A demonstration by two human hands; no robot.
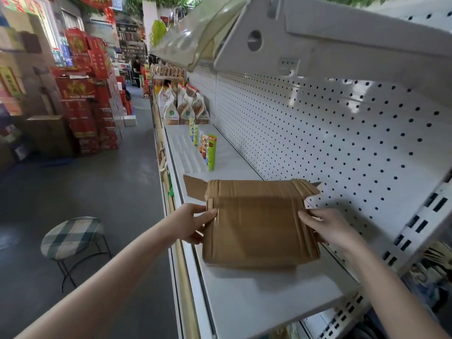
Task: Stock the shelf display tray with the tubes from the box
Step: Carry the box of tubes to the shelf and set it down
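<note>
From where I stand, the job now looks to be getting the cardboard box [256, 228] settled flat on the shelf [244, 302] with its opening turned up. It would go best kept level and square between both hands, since a flap [193, 188] already hangs loose on the far left and I cannot see what is inside. The left hand [193, 222] grips the box's left edge and the right hand [325, 226] its right edge, while the white tray [186, 152], with a few tubes [211, 152] upright along its back, lies further along the shelf beyond the box.
</note>
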